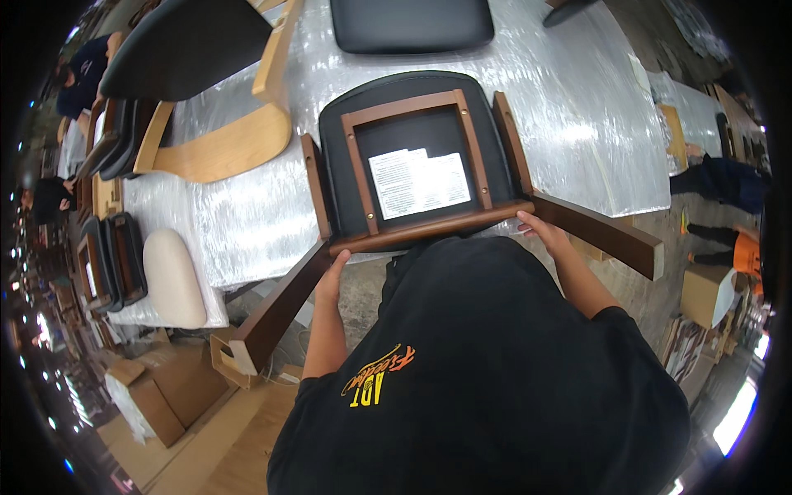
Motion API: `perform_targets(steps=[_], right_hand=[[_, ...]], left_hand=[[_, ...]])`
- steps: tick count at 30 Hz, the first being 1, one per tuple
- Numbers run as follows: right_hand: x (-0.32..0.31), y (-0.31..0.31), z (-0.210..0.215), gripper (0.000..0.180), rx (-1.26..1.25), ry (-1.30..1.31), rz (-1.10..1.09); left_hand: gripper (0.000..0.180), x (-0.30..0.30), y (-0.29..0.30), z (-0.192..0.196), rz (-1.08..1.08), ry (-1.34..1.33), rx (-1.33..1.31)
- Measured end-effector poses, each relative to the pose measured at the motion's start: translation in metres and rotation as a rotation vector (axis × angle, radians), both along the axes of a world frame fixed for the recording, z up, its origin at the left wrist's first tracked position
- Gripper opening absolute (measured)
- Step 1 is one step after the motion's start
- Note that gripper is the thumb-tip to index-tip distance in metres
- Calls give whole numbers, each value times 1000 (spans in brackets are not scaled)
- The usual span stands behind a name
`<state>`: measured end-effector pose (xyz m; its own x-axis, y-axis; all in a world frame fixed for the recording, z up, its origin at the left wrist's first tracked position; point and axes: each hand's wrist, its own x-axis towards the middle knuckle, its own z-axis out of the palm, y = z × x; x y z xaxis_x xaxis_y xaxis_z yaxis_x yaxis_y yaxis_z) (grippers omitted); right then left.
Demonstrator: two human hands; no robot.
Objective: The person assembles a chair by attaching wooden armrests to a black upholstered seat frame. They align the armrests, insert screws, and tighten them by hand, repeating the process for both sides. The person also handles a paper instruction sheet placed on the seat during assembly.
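An upside-down chair with dark brown wood (pixel 433 226) lies in front of me, its black seat underside (pixel 396 128) facing up. White printed labels (pixel 421 183) are stuck within its inner wooden frame. Two legs, the left leg (pixel 280 307) and the right leg (pixel 601 232), splay out toward me. My left hand (pixel 332 276) is closed on the near rail at its left corner, thumb on top and other fingers mostly hidden. At the right corner my right hand (pixel 543 233) grips the same rail, with its lower fingers partly hidden.
The chair rests on a table wrapped in clear plastic (pixel 586 115). Beyond it sits a black cushion (pixel 412 25); a light-wood chair (pixel 223 153) stands left, near a beige pad (pixel 173 276). Cardboard boxes (pixel 169 392) lie lower left. Other people (pixel 726 186) are at the sides.
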<state>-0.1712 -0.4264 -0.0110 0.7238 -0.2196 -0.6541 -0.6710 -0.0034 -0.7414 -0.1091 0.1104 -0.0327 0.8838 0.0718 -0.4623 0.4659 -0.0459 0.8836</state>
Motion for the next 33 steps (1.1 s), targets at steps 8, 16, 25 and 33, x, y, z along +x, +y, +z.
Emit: perform_targets(steps=[8,16,25,33], right_hand=[[-1,-6,-30,61,-36,37,64],[3,2,-21,63,11,36,19],[6,-5,-18,65,-16,61,-29],[4,20,21,60,-145,-290,-163]], left_hand=[[60,-8,23,-42,61,18,36],[61,-4,20,-29,119,202,33],[59,-6,9,-22,264,166,-221],[53,6,-16,-14,596,-20,-188]])
